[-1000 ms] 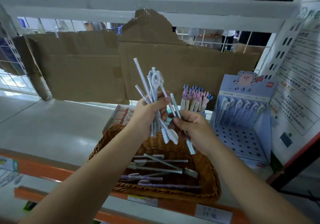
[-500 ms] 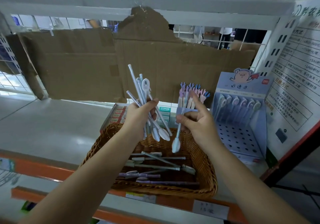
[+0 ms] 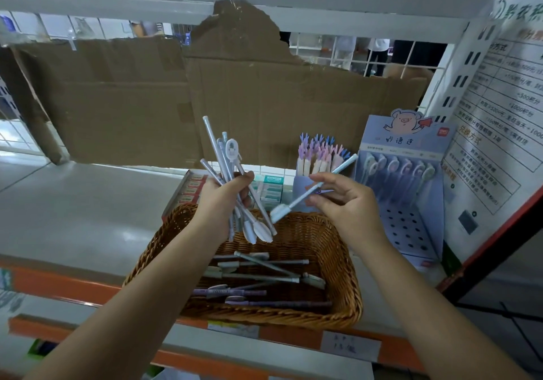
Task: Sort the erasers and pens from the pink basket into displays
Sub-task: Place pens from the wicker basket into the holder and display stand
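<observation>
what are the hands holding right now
left hand: grips a bunch of pens
right hand: pinches a single light blue pen

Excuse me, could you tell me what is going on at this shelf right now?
A person is sorting pens out of a wicker basket on the shelf. The left hand grips a bundle of pens above the basket. The right hand pinches a single light-blue pen, which points toward the pig display stand on the right. Several loose pens lie in the basket.
</observation>
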